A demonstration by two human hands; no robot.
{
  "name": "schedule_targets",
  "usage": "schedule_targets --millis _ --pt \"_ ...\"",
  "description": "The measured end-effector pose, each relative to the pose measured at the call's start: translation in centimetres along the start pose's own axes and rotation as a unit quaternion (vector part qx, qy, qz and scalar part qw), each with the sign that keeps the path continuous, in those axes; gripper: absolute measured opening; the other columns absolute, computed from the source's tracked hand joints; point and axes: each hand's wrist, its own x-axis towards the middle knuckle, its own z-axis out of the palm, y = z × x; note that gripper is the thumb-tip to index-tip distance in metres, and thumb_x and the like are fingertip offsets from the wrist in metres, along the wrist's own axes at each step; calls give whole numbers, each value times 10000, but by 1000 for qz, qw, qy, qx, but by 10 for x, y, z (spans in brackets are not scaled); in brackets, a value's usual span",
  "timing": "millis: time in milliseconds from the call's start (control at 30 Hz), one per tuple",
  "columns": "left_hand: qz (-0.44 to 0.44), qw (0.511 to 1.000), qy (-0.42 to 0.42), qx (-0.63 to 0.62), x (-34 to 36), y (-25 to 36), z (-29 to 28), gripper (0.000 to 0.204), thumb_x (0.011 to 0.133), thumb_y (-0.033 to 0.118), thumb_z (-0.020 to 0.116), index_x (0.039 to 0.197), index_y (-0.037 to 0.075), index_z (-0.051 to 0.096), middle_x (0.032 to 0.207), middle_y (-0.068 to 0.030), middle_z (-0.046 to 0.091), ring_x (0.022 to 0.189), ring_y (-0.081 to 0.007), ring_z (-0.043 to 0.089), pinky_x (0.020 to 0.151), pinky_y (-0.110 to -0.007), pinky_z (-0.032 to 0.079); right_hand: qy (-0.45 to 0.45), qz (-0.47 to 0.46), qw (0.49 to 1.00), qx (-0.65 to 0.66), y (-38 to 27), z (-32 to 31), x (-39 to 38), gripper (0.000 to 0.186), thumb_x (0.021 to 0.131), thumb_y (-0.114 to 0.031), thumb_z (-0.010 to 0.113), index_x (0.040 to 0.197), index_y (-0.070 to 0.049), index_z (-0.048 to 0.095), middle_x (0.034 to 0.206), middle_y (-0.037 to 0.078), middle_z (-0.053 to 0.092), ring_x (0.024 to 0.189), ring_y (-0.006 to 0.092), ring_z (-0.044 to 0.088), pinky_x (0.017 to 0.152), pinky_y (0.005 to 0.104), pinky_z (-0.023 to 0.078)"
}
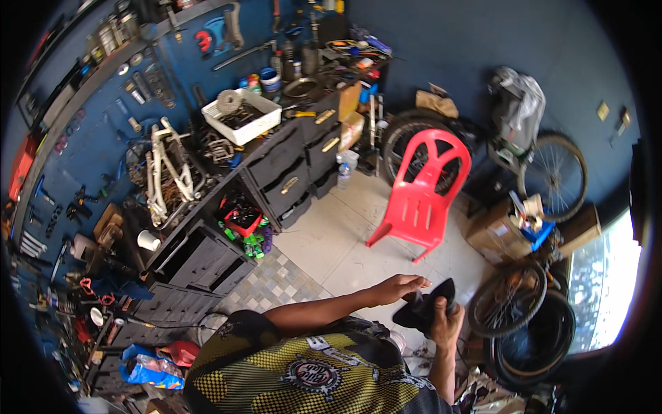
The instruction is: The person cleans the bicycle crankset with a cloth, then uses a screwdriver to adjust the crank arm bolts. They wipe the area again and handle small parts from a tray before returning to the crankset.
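A black bicycle saddle (412, 315), by its shape, is held up in front of my body, with one narrow end pointing up. My right hand (447, 324) is closed round its right side, thumb across the dark surface. Just left of the saddle's upper part is my left hand (398, 288), its fingers stretched toward it. Whether those fingertips touch the saddle cannot be made out. Some of its underside is hidden by my hands.
Beyond my hands stands a red plastic chair (422, 200). Tires and a wheel (509, 300) lie at the right, near a cardboard box (498, 234). Along the left runs a dark workbench (279, 169) bearing a white basket (252, 124) and a bicycle frame (165, 172).
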Motion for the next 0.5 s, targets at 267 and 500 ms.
schedule_targets --millis 267,500 --pt "125 969 157 -144 -82 14 -119 848 1067 685 362 1595 22 345 1505 -88 516 1359 -176 506 1161 -357 404 -133 -197 971 30 -10 197 136 672 1066 -659 431 817 -49 565 669 -76 408 624 68 372 537 323 292" --pt "125 875 468 -34 -115 32 -253 444 1086 386 603 1326 16 650 1093 -41 712 1007 -149 632 948 -346 502 -293 -311 901 -78 -23 343 266 527 1085 -439 525 874 40 585 874 219 548 817 412 524 728 496 418"
